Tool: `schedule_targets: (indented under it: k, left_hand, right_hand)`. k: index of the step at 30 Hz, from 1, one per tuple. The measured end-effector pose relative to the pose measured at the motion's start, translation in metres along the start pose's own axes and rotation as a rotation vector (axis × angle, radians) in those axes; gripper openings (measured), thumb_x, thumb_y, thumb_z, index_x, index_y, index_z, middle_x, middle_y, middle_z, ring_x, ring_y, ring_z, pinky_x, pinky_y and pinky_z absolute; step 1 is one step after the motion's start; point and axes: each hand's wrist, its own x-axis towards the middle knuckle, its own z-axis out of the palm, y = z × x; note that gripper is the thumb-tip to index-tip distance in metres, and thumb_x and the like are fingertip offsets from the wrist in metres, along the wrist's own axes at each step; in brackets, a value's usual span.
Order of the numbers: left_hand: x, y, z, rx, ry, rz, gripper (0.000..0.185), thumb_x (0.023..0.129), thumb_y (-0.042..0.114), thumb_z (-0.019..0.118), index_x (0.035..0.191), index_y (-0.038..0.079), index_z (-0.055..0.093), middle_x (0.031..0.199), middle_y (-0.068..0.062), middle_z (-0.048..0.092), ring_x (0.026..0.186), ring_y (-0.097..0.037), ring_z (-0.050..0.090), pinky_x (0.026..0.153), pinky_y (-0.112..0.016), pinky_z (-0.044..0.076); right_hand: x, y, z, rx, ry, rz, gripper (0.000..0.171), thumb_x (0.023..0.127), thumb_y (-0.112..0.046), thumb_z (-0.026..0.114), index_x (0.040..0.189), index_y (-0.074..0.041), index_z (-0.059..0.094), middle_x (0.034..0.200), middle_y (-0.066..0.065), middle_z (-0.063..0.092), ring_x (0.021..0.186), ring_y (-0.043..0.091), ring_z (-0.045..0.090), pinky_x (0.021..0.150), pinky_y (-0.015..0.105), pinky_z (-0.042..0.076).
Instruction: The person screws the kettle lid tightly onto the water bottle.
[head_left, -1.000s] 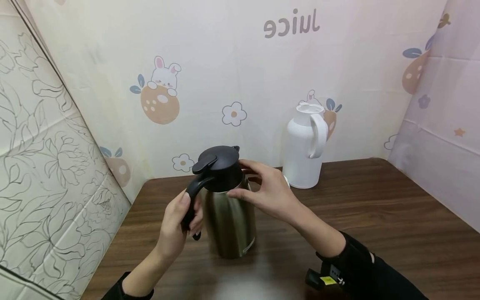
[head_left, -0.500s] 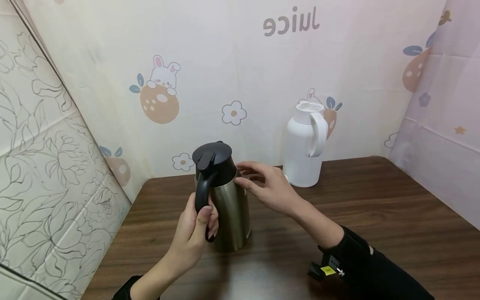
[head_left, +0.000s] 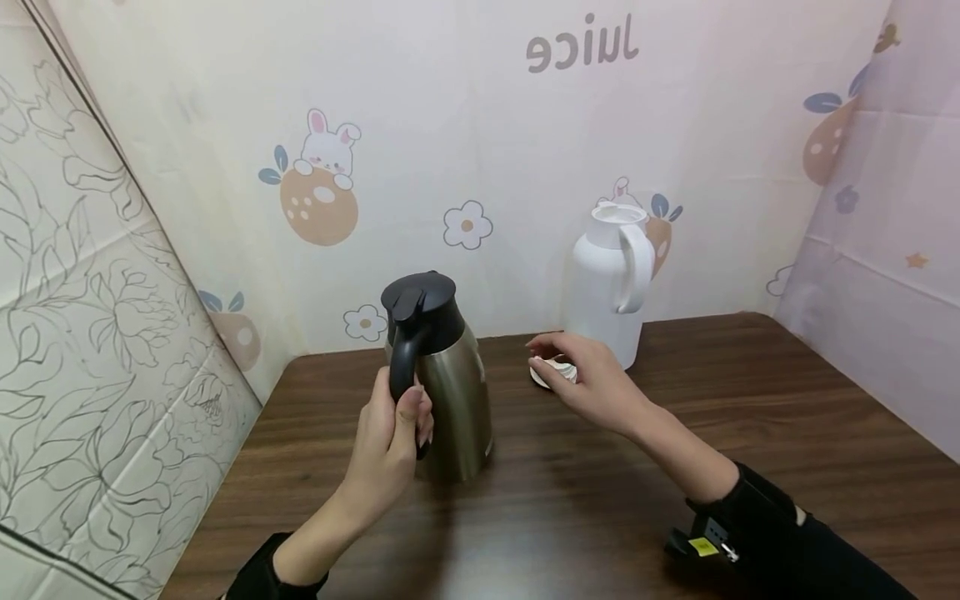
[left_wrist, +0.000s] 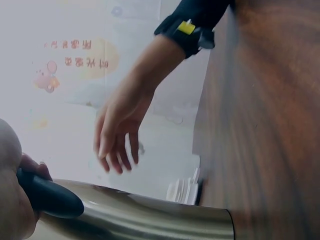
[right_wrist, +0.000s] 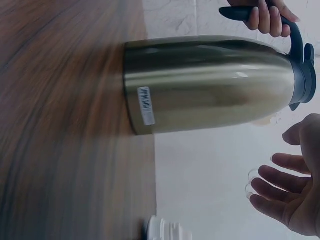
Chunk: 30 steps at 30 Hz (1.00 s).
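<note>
My left hand [head_left: 390,442] grips the black handle [head_left: 405,367] of a brushed-metal vacuum jug [head_left: 453,408] with a black lid [head_left: 418,293]. The jug stands nearly upright; whether its base touches the table cannot be told. In the right wrist view its side carries a barcode label [right_wrist: 146,106]. My right hand [head_left: 596,379] hovers to the right of the jug, holding nothing, fingers loosely bent. Beneath and behind that hand lies a small white ribbed stopper [head_left: 553,375], partly covered by the fingers in the head view. The right wrist view shows the stopper [right_wrist: 167,230] at its bottom edge.
A white jug [head_left: 607,283] without a lid on top stands at the back of the wooden table [head_left: 750,417], its handle to the right. Patterned cloth walls [head_left: 465,125] close off the back and both sides. A black wrist device [head_left: 701,542] sits on the right cuff.
The metal jug turned so its handle faces me, and shifted slightly away and left. My right hand let go of its neck and moved right, over the white stopper.
</note>
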Motion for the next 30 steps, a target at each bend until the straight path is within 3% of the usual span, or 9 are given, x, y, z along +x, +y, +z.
schedule_targets:
  k: [5, 8, 16, 19, 30]
  left_hand:
    - [0.012, -0.015, -0.004, 0.048, 0.045, -0.017, 0.009, 0.106, 0.011, 0.041, 0.103, 0.002, 0.041, 0.070, -0.006, 0.045, 0.055, -0.019, 0.048, 0.052, -0.030, 0.047]
    - [0.021, -0.021, -0.006, 0.077, 0.072, -0.028, 0.011, 0.106, 0.011, 0.041, 0.103, 0.001, 0.042, 0.070, -0.009, 0.047, 0.056, -0.020, 0.049, 0.053, -0.029, 0.047]
    - [0.046, -0.012, -0.013, 0.130, 0.094, -0.050, 0.019, 0.106, 0.006, 0.037, 0.103, -0.012, 0.041, 0.072, -0.022, 0.048, 0.058, -0.030, 0.050, 0.055, -0.031, 0.048]
    - [0.053, -0.019, -0.018, 0.133, 0.103, -0.077, 0.022, 0.107, 0.009, 0.037, 0.106, -0.012, 0.041, 0.074, -0.023, 0.050, 0.060, -0.032, 0.052, 0.057, -0.032, 0.049]
    - [0.073, -0.049, -0.047, 0.102, 0.066, -0.126, 0.024, 0.108, 0.015, 0.034, 0.107, -0.008, 0.040, 0.079, -0.024, 0.049, 0.066, -0.035, 0.049, 0.061, -0.031, 0.049]
  right_hand:
    - [-0.010, 0.012, -0.004, -0.060, -0.014, 0.044, 0.027, 0.099, -0.035, 0.059, 0.122, -0.021, 0.062, 0.114, -0.005, 0.066, 0.104, 0.012, 0.063, 0.080, 0.040, 0.052]
    - [-0.015, 0.019, -0.007, -0.094, -0.014, 0.051, 0.028, 0.099, -0.034, 0.060, 0.122, -0.019, 0.062, 0.116, -0.003, 0.066, 0.106, 0.014, 0.062, 0.084, 0.040, 0.052]
    - [-0.025, 0.031, -0.011, -0.135, -0.029, 0.051, 0.032, 0.098, -0.033, 0.062, 0.123, -0.012, 0.063, 0.118, 0.000, 0.066, 0.108, 0.017, 0.063, 0.090, 0.041, 0.050]
    - [-0.027, 0.034, -0.012, -0.135, -0.032, 0.057, 0.032, 0.098, -0.033, 0.062, 0.122, -0.013, 0.063, 0.118, -0.001, 0.066, 0.108, 0.018, 0.063, 0.090, 0.040, 0.051]
    - [-0.028, 0.039, -0.013, -0.134, -0.041, 0.049, 0.028, 0.098, -0.032, 0.062, 0.121, -0.015, 0.064, 0.117, -0.004, 0.065, 0.107, 0.019, 0.064, 0.088, 0.039, 0.053]
